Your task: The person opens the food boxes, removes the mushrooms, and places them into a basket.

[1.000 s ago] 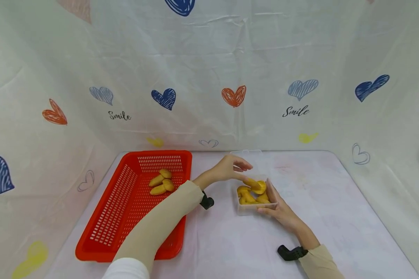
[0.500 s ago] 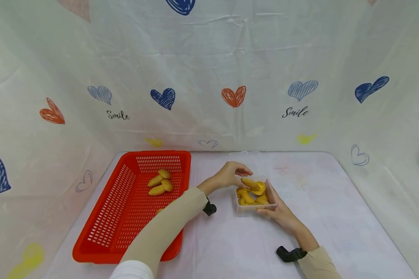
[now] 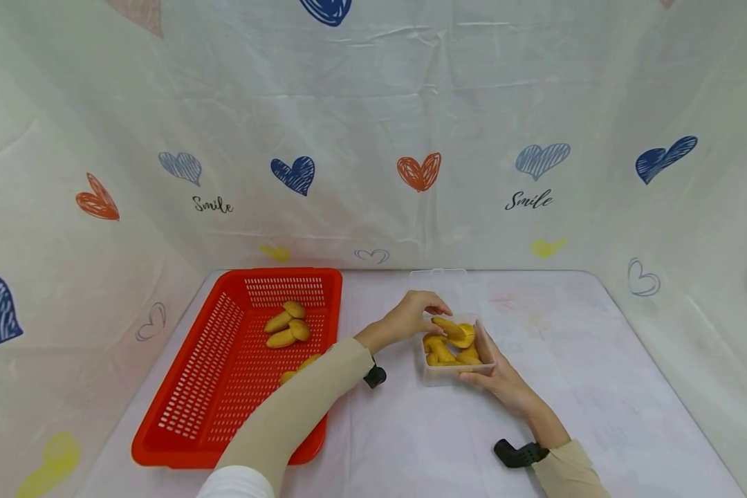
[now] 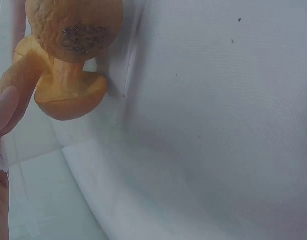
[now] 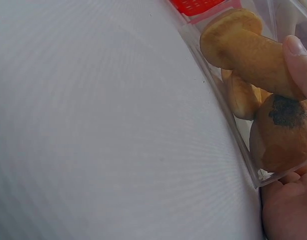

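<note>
A small clear plastic container (image 3: 440,375) on the table holds several yellow-brown mushrooms. My right hand (image 3: 503,379) grips its near right corner, thumb in front and fingers along the right wall. From the left, my left hand (image 3: 413,315) reaches over the container. Its thumb lies on the stem of the topmost mushroom (image 3: 457,333), with fingers bent just above. In the right wrist view that mushroom (image 5: 256,52) slants across the others, a thumb against its stem. A dark-patched mushroom (image 4: 78,27) shows large in the left wrist view.
A red perforated basket (image 3: 286,272) stands at the left with several mushrooms (image 3: 281,339); the left sleeve (image 3: 305,394) crosses over its right side. A clear lid (image 3: 438,272) lies behind the container. A printed sheet with hearts hangs behind the table.
My left hand has lowered slightly toward the container, its thumb now by the stem end. The left forearm shifted right, baring more mushrooms in the basket. The right hand holds still.
</note>
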Motion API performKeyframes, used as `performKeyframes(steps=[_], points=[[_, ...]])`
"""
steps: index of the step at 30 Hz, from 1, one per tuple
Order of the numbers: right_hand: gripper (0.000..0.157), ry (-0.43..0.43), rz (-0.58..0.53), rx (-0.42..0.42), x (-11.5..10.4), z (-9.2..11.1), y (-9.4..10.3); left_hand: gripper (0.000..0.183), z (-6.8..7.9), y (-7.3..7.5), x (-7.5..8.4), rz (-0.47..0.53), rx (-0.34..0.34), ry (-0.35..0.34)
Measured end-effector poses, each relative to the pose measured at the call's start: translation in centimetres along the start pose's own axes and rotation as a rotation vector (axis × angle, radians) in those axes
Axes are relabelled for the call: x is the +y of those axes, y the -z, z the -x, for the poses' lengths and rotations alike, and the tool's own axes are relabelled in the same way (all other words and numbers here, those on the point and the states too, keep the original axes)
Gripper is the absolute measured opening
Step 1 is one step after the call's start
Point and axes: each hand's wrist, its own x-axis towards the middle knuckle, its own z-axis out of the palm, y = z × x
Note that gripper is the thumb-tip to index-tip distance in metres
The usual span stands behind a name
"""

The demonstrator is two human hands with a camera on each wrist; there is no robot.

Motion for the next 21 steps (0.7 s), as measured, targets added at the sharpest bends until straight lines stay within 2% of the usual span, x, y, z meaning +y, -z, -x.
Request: performKeyframes(steps=[8,21], points=[[0.105,-0.017,0.000,0.004,-0.23,0.05,-0.12,0.017,0.09,-0.12,0.07,-0.085,-0.005,-0.004],[0.105,-0.005,-0.022,-0.007,-0.23,0.10,-0.16,0.018,0.64,-0.26,0.59,-0.108,0.019,-0.015]])
